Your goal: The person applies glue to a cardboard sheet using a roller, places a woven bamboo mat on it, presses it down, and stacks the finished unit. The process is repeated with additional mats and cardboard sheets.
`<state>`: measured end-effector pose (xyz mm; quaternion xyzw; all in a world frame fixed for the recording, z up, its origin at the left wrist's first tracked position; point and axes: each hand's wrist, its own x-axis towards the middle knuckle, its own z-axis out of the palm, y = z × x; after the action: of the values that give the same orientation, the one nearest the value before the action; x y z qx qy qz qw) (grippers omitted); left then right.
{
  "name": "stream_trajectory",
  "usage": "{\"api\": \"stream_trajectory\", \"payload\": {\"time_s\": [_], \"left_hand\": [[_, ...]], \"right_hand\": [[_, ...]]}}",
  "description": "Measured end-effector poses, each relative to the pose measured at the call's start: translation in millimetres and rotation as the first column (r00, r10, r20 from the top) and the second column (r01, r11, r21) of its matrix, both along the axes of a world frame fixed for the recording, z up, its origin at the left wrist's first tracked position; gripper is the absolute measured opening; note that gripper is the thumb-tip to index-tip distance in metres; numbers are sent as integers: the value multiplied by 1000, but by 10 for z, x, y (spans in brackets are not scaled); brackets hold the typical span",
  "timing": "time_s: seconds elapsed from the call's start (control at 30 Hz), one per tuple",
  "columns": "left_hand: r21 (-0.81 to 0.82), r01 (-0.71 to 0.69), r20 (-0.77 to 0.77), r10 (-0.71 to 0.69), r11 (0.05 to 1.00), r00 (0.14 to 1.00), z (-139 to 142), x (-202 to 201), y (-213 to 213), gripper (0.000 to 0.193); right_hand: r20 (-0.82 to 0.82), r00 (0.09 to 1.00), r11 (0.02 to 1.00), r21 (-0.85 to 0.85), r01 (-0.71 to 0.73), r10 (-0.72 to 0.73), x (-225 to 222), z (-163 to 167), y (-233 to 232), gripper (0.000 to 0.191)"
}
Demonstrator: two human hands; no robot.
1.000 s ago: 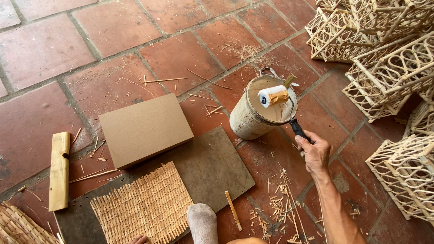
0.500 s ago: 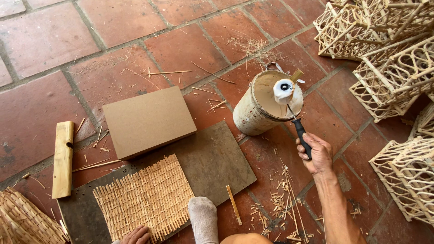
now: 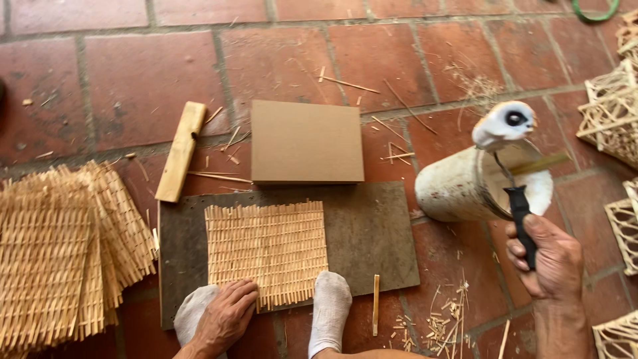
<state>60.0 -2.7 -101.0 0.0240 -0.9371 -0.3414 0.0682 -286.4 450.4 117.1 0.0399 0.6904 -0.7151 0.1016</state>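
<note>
Black-handled brush, clenched in the right hand, now lifts its white glue-laden head clear of the pale pot, where 1 s ago it sat inside. The left hand has come to rest flat on the woven mat, gripping nothing. The pot's contents stay hidden.

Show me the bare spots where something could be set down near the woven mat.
Free: the dark board to the right of the woven mat, and the brick floor beyond the wooden stick and brown panel. Crowded: the mat stack at left, the lattice frames at right, and chips beside the right hand.
</note>
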Motion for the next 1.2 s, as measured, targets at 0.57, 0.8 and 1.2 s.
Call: {"api": "stream_trajectory", "payload": {"time_s": [0.57,0.8,1.2], "left_hand": [[129,-12,-53,19,992,998,5,-207,-324,21],[123,-15,-11,17,992,1000,-114,-183,-326,21],[112,-30,27,28,993,999,-179,-173,-277,20]], "right_hand": [[14,576,187,939,-288,817,-1427,-919,-2720,33],[81,529,-53,996,-69,845,-1692,-730,-2472,37],[258,400,-331,935,126,880,-2079,-634,-3002,31]]}}
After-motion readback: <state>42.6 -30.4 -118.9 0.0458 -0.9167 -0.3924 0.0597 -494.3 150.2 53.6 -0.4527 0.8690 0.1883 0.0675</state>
